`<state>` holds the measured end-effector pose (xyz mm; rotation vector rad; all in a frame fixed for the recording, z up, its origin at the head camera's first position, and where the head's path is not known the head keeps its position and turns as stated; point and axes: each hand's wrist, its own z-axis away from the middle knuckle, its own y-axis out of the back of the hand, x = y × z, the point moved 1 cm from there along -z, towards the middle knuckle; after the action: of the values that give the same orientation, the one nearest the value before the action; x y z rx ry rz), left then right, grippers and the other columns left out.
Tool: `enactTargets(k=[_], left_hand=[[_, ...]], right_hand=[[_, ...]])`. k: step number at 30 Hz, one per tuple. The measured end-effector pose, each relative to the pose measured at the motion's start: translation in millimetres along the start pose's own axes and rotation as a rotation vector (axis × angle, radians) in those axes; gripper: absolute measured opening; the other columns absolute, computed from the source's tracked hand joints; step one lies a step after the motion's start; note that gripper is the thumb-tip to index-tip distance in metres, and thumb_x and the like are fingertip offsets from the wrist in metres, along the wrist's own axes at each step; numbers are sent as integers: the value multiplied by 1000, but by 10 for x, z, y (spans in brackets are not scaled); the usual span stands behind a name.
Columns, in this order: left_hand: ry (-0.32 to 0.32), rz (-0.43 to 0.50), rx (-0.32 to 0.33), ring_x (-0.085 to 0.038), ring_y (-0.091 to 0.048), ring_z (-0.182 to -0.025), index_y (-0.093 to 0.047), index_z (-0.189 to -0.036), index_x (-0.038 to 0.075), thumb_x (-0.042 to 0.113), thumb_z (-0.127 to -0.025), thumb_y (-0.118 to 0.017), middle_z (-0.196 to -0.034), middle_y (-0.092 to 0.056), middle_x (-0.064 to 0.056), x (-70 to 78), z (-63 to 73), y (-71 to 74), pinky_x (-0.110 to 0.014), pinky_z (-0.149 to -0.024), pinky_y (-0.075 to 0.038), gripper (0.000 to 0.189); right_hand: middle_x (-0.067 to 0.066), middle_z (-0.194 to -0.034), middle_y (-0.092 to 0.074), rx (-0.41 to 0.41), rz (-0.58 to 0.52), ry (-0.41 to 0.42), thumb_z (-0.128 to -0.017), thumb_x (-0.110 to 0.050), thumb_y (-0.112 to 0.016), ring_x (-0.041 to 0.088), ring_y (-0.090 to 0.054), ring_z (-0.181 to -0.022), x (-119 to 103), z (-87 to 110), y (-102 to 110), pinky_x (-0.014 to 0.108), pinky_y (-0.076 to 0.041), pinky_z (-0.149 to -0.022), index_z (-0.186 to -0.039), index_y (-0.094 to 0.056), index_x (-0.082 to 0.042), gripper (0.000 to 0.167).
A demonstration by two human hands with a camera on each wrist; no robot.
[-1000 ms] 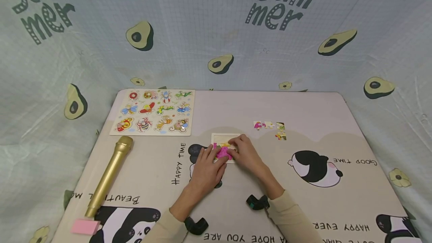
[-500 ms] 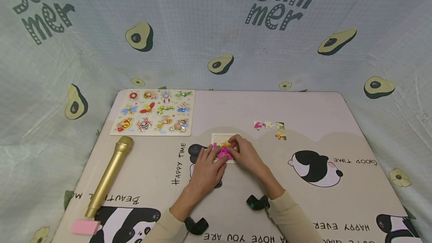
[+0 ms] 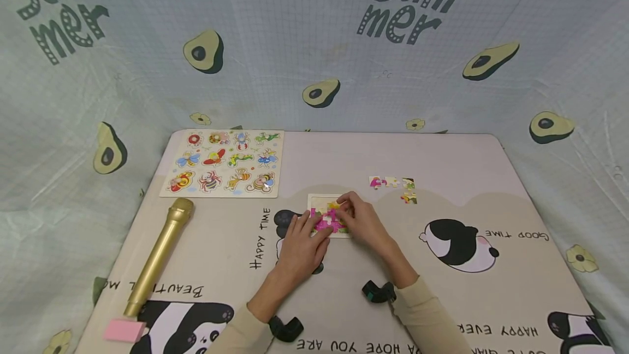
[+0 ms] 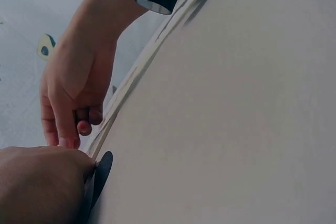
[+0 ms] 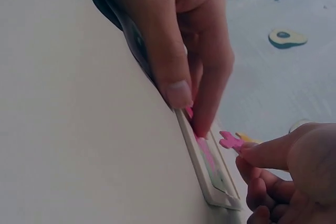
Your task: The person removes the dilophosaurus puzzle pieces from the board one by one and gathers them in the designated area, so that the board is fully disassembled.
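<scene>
My left hand (image 3: 298,246) rests at the left and near side of a small puzzle tray (image 3: 319,200), its thumb and fingertips touching the tray and the pink pieces (image 3: 323,224) in it. In the right wrist view, that thumb lies along the tray's near rim. My right hand (image 3: 365,224) pinches a pink and yellow jigsaw piece (image 5: 231,141) between thumb and forefinger, held just above the tray's right side. The tray's far strip shows bare board. The left wrist view shows both hands, but the pieces are hidden there.
Several loose jigsaw pieces (image 3: 408,183) lie behind and right of the tray. A board with insect pictures (image 3: 223,176) lies at the back left. Left of the hands are a gold microphone (image 3: 159,255) and a pink block (image 3: 124,330). A patterned curtain (image 3: 275,42) hangs behind the table.
My right hand has drawn slightly right and back with the jigsaw piece, exposing more of the pink pieces in the tray. The left hand has stayed in place.
</scene>
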<state>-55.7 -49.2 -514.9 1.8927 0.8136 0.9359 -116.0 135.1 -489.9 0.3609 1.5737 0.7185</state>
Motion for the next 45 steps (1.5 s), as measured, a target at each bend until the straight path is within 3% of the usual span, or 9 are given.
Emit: enactTargets(k=[16, 22, 31, 37, 45], left_hand=[[-4, 21, 13, -40, -51, -135, -73, -120, 21, 26, -97, -64, -134, -62, -10, -16, 15, -26, -63, -113, -39, 25], [-3, 34, 15, -40, -50, -136, -73, -119, 21, 25, -97, -64, -134, -62, -10, -11, 15, -26, -63, -113, -38, 24], [3, 28, 11, -40, -50, -136, -73, -120, 21, 26, -97, -64, -135, -62, -10, -12, 9, -18, -61, -114, -38, 25], [14, 28, -9, -38, -49, -138, -73, -120, 22, 27, -98, -63, -136, -61, -9, -16, 6, -31, -61, -116, -37, 25], [16, 28, -6, -38, -48, -138, -72, -121, 22, 27, -98, -62, -137, -60, -9, -18, 6, -42, -61, -116, -37, 25]], right_hand=[[10, -98, -69, 90, -31, -105, -97, -18, -66, 20, -61, -85, 232, -38, 381, 25, -50, -74, -119, -62, -8, 24], [15, -100, -69, 139, -3, -111, -96, -14, -65, 21, -61, -84, 367, -49, 558, 18, -48, -67, -120, -61, -5, 25], [18, -98, -67, 184, 25, -150, -98, -16, -64, 20, -55, -79, 534, -1, 824, 18, -45, -58, -124, -62, -4, 29], [19, -100, -67, 192, 68, -167, -99, -17, -62, 26, -59, -86, 643, 30, 937, 21, -46, -63, -125, -62, -3, 29], [23, -104, -69, 177, 134, -182, -99, -15, -59, 34, -63, -94, 688, 51, 985, 34, -50, -75, -124, -63, 0, 29]])
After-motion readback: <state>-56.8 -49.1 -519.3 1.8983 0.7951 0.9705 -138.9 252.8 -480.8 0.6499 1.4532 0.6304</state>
